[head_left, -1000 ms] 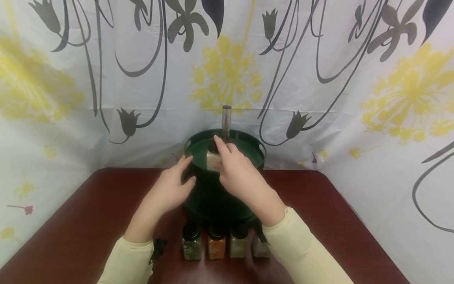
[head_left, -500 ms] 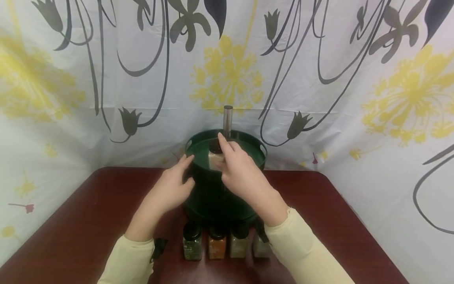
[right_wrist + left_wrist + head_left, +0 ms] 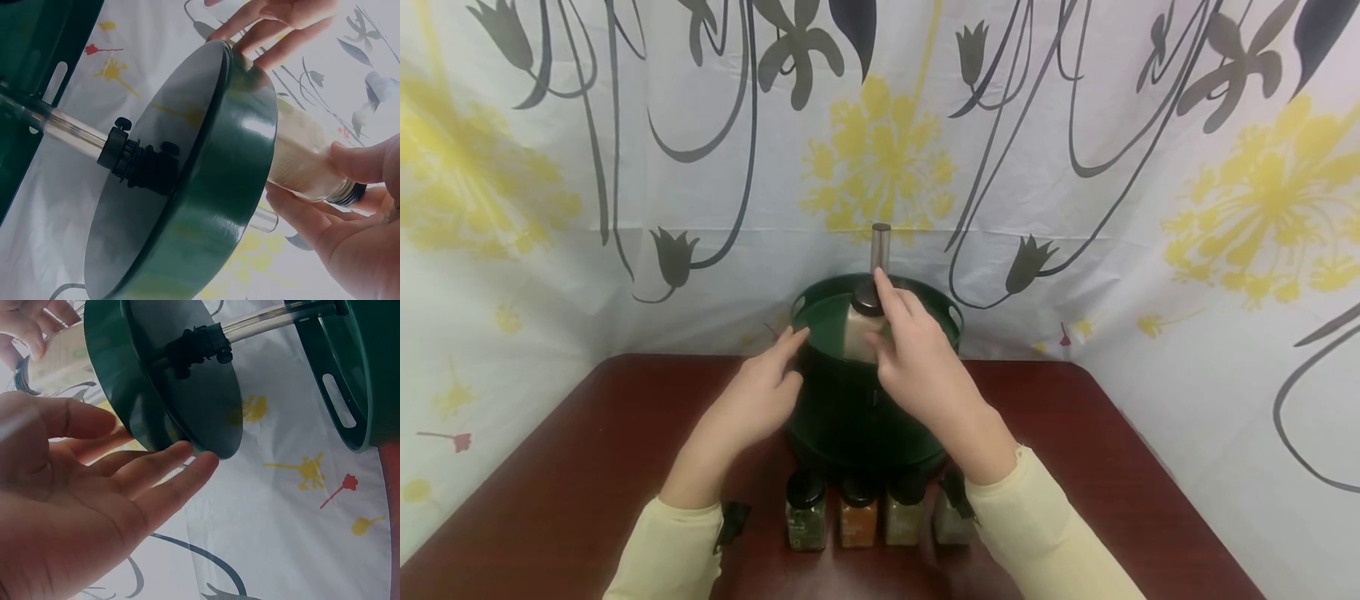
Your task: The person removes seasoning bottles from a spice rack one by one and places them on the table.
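Note:
In the head view, my right hand (image 3: 928, 367) holds a spice jar (image 3: 857, 337) with pale beige contents and a black lid, at the upper tray of a green two-tier stand. The right wrist view shows thumb and fingers on either side of the jar (image 3: 305, 150); the tray wall hides its base, so contact with the tray floor is unclear. My left hand (image 3: 756, 400) is at the left side of the upper tray (image 3: 820, 290). Its extended fingers rest against the rim in the left wrist view, the palm (image 3: 81, 506) turned up.
Below is the wider lower tray (image 3: 865, 437), joined by a metal pole (image 3: 881, 246). In front stand several black-lidded jars: green (image 3: 806, 527), orange (image 3: 858, 525), yellowish (image 3: 904, 522) and pale grey (image 3: 951, 525). A patterned curtain (image 3: 715, 275) hangs behind the dark red table (image 3: 640, 433).
My right hand and the beige jar have shifted slightly right and farther back, and more of the lid shows. The left hand stays at the rim, its thumb drawn in a little.

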Available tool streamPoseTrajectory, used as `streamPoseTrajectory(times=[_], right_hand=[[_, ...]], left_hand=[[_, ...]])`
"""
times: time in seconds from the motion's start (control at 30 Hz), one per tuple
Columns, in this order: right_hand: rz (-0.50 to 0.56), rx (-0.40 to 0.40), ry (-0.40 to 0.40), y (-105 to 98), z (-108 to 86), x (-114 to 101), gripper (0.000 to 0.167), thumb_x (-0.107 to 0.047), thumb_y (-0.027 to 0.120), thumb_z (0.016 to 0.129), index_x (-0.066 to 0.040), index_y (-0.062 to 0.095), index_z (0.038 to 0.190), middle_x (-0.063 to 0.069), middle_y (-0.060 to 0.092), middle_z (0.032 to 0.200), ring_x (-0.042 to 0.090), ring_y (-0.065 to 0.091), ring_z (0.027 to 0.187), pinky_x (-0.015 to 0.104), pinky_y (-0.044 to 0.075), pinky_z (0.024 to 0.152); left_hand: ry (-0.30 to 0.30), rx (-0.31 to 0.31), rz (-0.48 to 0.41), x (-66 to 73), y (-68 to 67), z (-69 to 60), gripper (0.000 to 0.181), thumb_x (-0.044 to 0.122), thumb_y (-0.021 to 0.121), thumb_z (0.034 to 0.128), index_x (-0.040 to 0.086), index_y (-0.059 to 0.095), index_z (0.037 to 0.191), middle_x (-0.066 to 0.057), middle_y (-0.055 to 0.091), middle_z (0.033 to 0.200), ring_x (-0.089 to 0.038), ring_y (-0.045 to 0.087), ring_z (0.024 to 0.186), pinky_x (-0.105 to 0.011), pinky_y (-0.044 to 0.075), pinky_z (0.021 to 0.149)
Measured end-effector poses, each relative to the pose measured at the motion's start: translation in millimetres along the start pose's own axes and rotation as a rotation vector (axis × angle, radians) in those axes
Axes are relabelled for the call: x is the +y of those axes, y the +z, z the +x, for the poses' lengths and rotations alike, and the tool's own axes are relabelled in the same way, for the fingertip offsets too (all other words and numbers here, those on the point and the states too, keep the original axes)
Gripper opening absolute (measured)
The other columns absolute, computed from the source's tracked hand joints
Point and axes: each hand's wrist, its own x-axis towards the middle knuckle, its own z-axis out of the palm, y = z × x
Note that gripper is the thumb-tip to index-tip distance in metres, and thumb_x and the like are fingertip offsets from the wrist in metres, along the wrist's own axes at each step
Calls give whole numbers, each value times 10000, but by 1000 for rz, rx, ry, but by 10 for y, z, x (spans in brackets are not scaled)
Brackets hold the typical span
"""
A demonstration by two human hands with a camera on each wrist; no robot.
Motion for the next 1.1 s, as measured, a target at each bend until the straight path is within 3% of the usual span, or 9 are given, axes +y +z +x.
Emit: streamPoseTrajectory(times=[0.03,0.17,0.37,0.6,0.8,1.0,1.1], right_hand=[[2,4,-6,-7,-1,5,749,-77,698,1026,-31,317,1669,215,579,1500,337,661,1296,500,561,1100],[17,8,-12,-34,-4,21,758,-80,692,1032,-39,297,1677,218,573,1503,329,669,1246,487,582,1041],[43,39,-31,-64,-30,0,763,-64,690,1030,-57,294,1682,205,565,1517,313,659,1246,468,586,990],[38,72,-122,-28,-89,-76,750,-39,691,1022,-21,311,1668,197,589,1485,278,671,1232,438,595,989],[31,54,-179,51,-175,-212,744,-47,704,1016,-21,332,1660,185,607,1451,243,675,1193,384,608,967],[98,-8,-176,186,-287,-358,726,-77,712,1018,-45,363,1653,164,620,1435,223,689,1181,356,621,960],[124,-61,-156,279,-350,-405,730,-113,708,1029,-58,349,1662,159,614,1447,227,695,1199,361,623,966]], left_hand=[[0,-3,-4,-7,-4,0,622,135,351,1085,106,266,1700,-196,144,1786,-401,268,1624,-624,280,1298],[-14,-17,-36,-30,-16,1,599,200,301,1109,142,267,1704,-143,138,1798,-367,200,1653,-610,214,1324],[15,5,-55,-45,-29,-7,585,405,271,1173,139,306,1693,-148,179,1788,-378,196,1654,-615,187,1328],[45,35,-38,-65,-50,-9,724,555,115,1153,112,366,1667,-137,310,1750,-360,283,1632,-598,226,1324],[26,42,-44,-83,-66,20,860,631,-23,1099,125,390,1658,-171,351,1724,-412,388,1571,-642,272,1294],[39,48,-79,-89,-72,7,905,631,-97,1072,146,389,1660,-171,290,1749,-404,210,1647,-673,143,1318],[52,58,-85,-102,-67,2,890,605,-102,1082,143,395,1658,-183,295,1743,-407,186,1652,-677,126,1319]])
